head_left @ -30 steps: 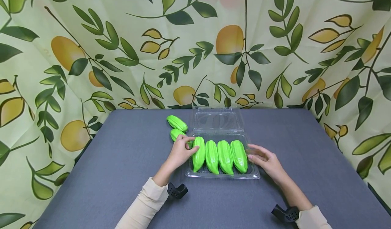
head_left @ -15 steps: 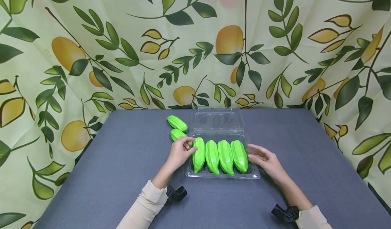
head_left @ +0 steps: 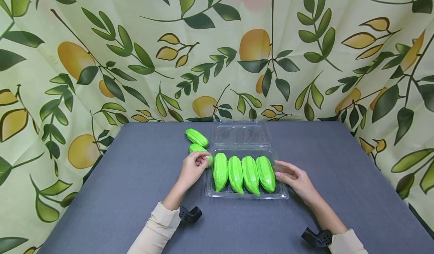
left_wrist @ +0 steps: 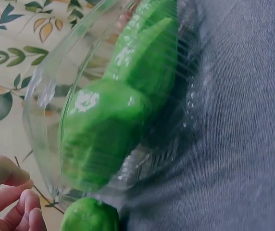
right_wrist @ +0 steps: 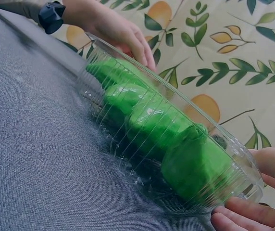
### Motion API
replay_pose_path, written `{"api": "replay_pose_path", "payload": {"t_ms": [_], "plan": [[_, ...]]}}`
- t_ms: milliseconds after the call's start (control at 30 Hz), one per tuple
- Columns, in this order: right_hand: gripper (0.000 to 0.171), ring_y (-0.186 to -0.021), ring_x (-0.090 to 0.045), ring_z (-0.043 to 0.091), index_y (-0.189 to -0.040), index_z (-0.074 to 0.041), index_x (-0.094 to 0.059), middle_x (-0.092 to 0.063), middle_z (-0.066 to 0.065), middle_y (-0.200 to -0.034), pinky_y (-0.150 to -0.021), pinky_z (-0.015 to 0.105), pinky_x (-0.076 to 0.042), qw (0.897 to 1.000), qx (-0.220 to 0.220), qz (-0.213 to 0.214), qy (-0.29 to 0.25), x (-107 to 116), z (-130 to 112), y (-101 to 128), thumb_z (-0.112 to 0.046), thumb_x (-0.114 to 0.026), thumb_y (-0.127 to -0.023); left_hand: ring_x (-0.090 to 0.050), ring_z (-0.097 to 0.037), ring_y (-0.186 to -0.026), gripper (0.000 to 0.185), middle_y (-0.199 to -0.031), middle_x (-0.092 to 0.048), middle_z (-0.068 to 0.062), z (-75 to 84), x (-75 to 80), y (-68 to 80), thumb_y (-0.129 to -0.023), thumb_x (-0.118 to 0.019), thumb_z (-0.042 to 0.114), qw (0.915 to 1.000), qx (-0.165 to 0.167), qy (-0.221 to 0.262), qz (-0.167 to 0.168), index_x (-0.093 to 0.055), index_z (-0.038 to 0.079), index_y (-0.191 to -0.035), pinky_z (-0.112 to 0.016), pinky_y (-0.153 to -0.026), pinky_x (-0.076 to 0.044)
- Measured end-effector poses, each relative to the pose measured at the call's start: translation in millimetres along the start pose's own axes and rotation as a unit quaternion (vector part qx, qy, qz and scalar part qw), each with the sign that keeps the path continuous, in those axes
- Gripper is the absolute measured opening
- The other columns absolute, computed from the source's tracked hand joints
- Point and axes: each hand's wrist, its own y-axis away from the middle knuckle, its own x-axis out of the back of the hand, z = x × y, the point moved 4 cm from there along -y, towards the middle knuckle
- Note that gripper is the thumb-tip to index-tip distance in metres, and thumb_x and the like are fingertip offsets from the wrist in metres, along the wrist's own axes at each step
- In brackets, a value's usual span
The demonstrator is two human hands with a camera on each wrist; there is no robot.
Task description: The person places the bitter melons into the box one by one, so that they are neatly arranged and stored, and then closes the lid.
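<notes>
Several bright green, ridged, elongated fruits [head_left: 250, 175] lie side by side in a clear plastic clamshell container [head_left: 247, 196], its lid [head_left: 242, 133] folded back. My left hand [head_left: 193, 167] is just left of the container, fingers loosely curled with nothing between them. Another green fruit [left_wrist: 90, 216] shows by the container wall in the left wrist view. At the container's right end, my right hand [head_left: 295, 178] holds the side; the right wrist view shows its thumb by the rim and its fingers [right_wrist: 243, 216] lower on the wall.
Beyond my left hand lie loose green fruits, a farther one [head_left: 196, 137] and a nearer one [head_left: 196, 147] partly hidden by the fingers. The grey-blue table [head_left: 142, 159] ends at a leaf-patterned curtain [head_left: 203, 58]. Black cuffs [head_left: 190, 214] sit on both wrists.
My left hand has let go of the leftmost fruit in the container and drawn back to the left. The right hand has stayed at the container's side.
</notes>
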Motion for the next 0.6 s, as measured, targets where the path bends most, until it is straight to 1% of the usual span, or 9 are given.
{"api": "replay_pose_path", "payload": {"t_ms": [67,167,267,300,467,600], "plan": [[0.049,-0.096,-0.062,-0.011,-0.137,0.006,-0.046,-0.062,0.024,-0.123,-0.078,0.013,-0.055,1.0,-0.001,-0.002,-0.003,0.1,-0.3,0.1,-0.015,-0.06,-0.095,-0.049,0.002,-0.069,0.018,-0.086,-0.063,-0.02,-1.5,2.5,-0.6,-0.082,-0.063,-0.005,1.0,0.001,-0.003,0.002,-0.069,-0.008,-0.099,-0.01,-0.061,-0.047],[0.049,-0.097,-0.063,-0.011,-0.137,0.007,-0.045,-0.068,0.003,-0.118,-0.079,0.013,-0.055,1.0,0.005,-0.005,-0.013,0.0,-0.8,0.4,-0.014,-0.06,-0.095,-0.051,0.0,-0.07,0.018,-0.086,-0.063,-0.02,-3.9,5.6,-1.1,-0.083,-0.061,-0.005,0.9999,0.005,-0.006,0.011,-0.069,-0.008,-0.099,-0.008,-0.061,-0.046],[0.049,-0.096,-0.063,-0.011,-0.136,0.008,-0.045,-0.065,-0.02,-0.109,-0.078,0.013,-0.056,1.0,0.009,-0.007,-0.021,0.1,-1.0,0.9,-0.013,-0.059,-0.095,-0.052,-0.002,-0.07,0.019,-0.086,-0.064,-0.02,-7.7,8.0,-1.8,-0.084,-0.061,-0.004,0.9995,0.026,0.003,0.018,-0.069,-0.008,-0.101,-0.008,-0.062,-0.046],[0.048,-0.096,-0.063,-0.011,-0.136,0.008,-0.044,-0.064,-0.024,-0.107,-0.078,0.013,-0.056,1.0,0.011,-0.007,-0.023,0.0,-1.1,1.1,-0.013,-0.059,-0.095,-0.052,-0.003,-0.07,0.019,-0.086,-0.064,-0.021,-9.1,8.7,-1.9,-0.084,-0.061,-0.004,0.9991,0.036,0.008,0.021,-0.069,-0.008,-0.101,-0.007,-0.063,-0.046],[0.049,-0.097,-0.063,-0.011,-0.137,0.008,-0.044,-0.063,-0.024,-0.108,-0.078,0.014,-0.056,1.0,0.012,-0.01,-0.019,-0.2,-1.1,1.6,-0.013,-0.059,-0.096,-0.054,-0.004,-0.072,0.023,-0.09,-0.065,-0.021,-16.6,12.2,-2.5,-0.086,-0.063,0.002,0.9941,0.099,0.031,0.033,-0.067,-0.007,-0.107,-0.009,-0.065,-0.045],[0.049,-0.097,-0.063,-0.011,-0.137,0.007,-0.044,-0.063,-0.024,-0.107,-0.078,0.013,-0.056,1.0,0.013,-0.009,-0.019,-0.5,-1.2,1.0,-0.013,-0.059,-0.095,-0.054,-0.004,-0.073,0.026,-0.093,-0.066,-0.019,-20.3,16.7,-2.5,-0.087,-0.063,0.004,0.9891,0.132,0.03,0.058,-0.067,-0.006,-0.11,-0.009,-0.066,-0.044]]}}
